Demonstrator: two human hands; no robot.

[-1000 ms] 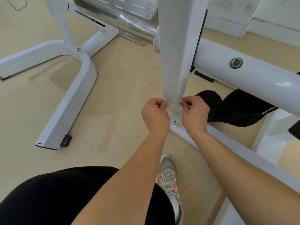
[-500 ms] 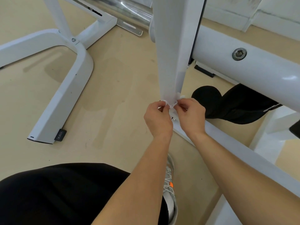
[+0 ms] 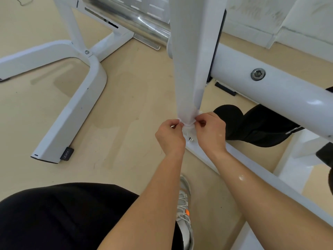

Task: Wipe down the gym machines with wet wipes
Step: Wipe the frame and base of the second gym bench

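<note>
Wipe (image 3: 187, 124), thin and white, wraps the post (image 3: 189, 60); left hand (image 3: 170, 137) and right hand (image 3: 211, 132) pinch its ends

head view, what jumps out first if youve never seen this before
The white post running down the middle stands out first, with the left hand and right hand each pinching a wipe held round its lower end. Behind it at the top sits a shiny chrome roller. A black pad lies low on the right, under a thick white tube.
</note>
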